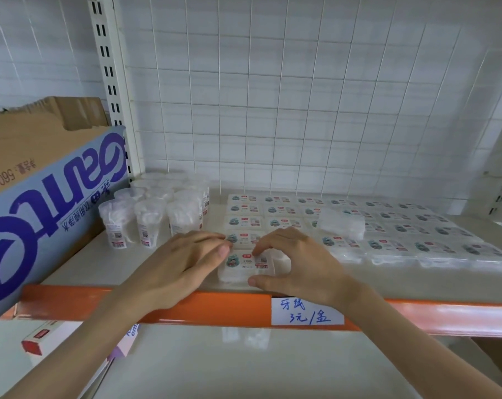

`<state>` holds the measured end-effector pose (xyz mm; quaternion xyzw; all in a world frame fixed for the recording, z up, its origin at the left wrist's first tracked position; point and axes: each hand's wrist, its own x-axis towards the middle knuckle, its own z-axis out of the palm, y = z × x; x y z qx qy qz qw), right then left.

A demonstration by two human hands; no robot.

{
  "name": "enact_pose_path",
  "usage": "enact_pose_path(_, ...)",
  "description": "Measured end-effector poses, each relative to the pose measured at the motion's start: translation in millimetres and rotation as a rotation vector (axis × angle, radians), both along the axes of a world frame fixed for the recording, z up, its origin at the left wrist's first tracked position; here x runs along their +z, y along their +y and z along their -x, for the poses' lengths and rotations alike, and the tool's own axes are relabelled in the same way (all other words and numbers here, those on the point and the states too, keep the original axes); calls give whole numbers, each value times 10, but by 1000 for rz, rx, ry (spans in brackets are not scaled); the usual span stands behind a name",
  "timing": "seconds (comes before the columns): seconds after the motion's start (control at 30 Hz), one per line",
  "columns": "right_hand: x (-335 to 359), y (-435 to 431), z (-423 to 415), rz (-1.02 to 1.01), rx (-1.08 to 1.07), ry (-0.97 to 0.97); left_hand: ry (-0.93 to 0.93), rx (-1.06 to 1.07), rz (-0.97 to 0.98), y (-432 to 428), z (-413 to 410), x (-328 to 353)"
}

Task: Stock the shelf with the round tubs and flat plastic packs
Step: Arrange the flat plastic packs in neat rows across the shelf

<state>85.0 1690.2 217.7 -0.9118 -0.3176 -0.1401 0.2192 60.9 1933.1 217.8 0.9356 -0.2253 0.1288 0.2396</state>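
Left hand (183, 260) fingers (213, 245) straight, touching flat pack (244, 267); right hand (297, 259) pinches it.

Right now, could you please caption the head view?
Left hand touches and right hand grips a flat pack on the shelf near round tubs.

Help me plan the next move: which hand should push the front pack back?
Probably right: the right hand spans the front pack, thumb at its near edge, fingers on top; the left hand only touches its left corner.
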Motion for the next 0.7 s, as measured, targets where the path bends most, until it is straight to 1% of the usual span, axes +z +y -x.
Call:
enact_pose_path(0.17, -28, -8, -24, -15, 18, -12, 9, -4, 15, -6, 5, 10)
enact_pose_path(0.3, 14, -67, -23, -150, 6, 4, 0, -2, -24, -3, -7, -5)
enact_pose_path(0.4, 122, -269, -89, -236, -79, -81, 7, -24, -40, 8, -16, -7)
enact_pose_path(0.47, 231, -510, -182, -232, -168, -164, 32, -35, -11, 17, -40, -7)
enact_pose_path(0.5, 287, -645, -229, -201, -229, -167, 49, -39, 1, 19, -60, -6)
enact_pose_path(0.6, 339, -1065, -415, -119, -428, -34, 49, -21, 8, -18, -146, 24)
enact_pose_path(0.7, 237, -1317, -502, -149, -489, 131, 28, -26, 62, -188, -210, 150)
